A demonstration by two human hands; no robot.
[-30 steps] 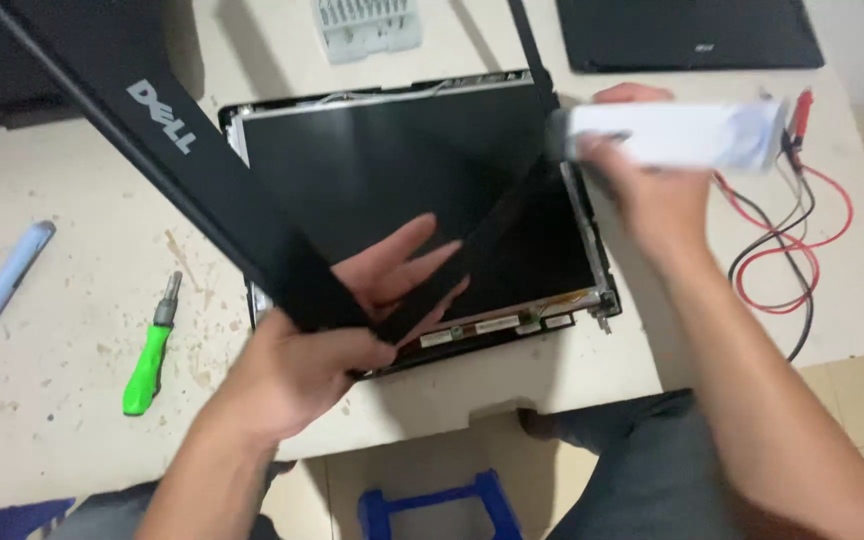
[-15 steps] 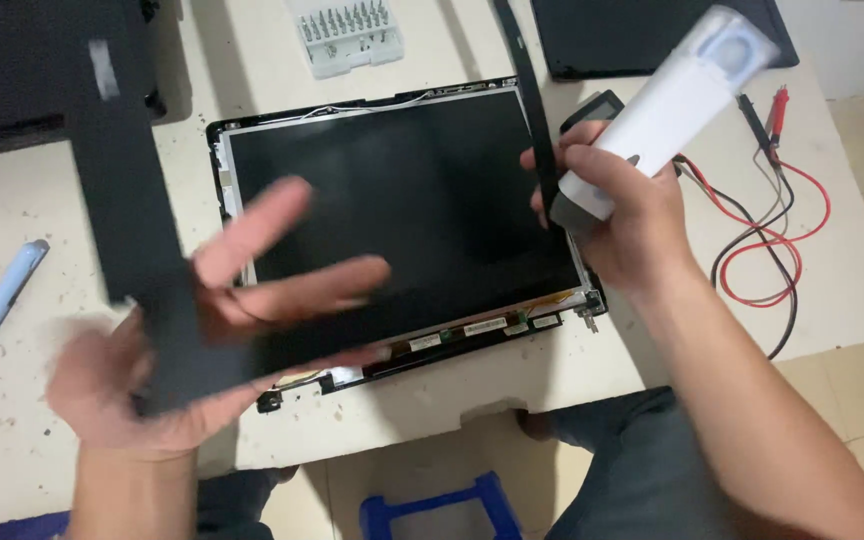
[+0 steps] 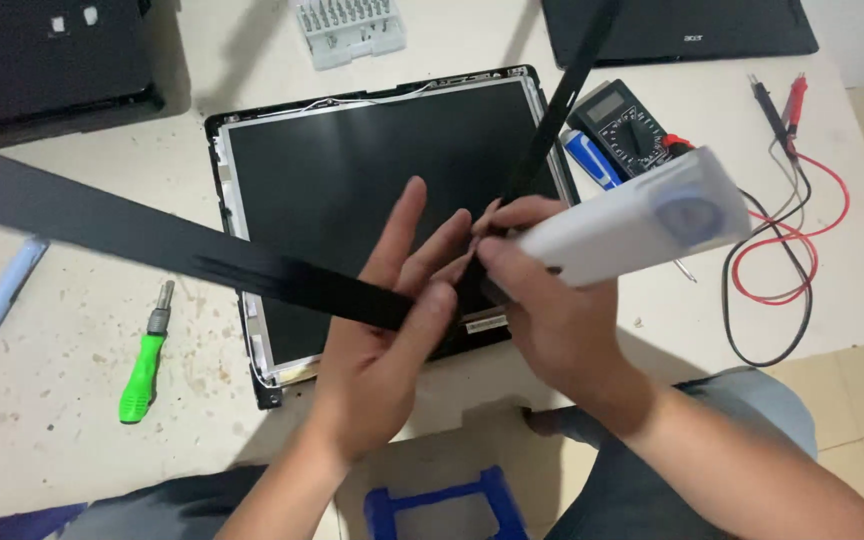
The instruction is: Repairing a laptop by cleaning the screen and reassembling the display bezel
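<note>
1. Nearest to the camera, the left hand (image 3: 382, 350) is turned palm up, with the fingers spread and almost straight. A corner of the black plastic bezel frame (image 3: 252, 270) lies across its palm and the thumb presses on it from the side, so the grip is loose and wide, more a support than a clamp.
2. Just beside it, the right hand (image 3: 542, 310) is closed around a white, flat tool (image 3: 642, 215), and its fingertips also pinch the bezel frame where the 2 strips meet. This grip is firm and nearly closed.
3. The bezel frame is lifted above the table (image 3: 52, 420): 1 strip runs to the left edge of the view and the other rises toward the top. It does not touch the panel below.
4. Under the hands, the bare screen panel (image 3: 352, 200) lies flat in its back cover.
5. I judge that the step in hand is the freeing of the bezel frame from the screen. The next move calls for a steady hold at the corner, because the thin strips can bend or snap.
6. On the left lie a green screwdriver (image 3: 144, 360) and a pale blue pen-like object (image 3: 7, 285). Farther right lie a multimeter (image 3: 622, 125) with red and black leads (image 3: 792, 200), and farthest a grey bit holder (image 3: 350, 30).
</note>
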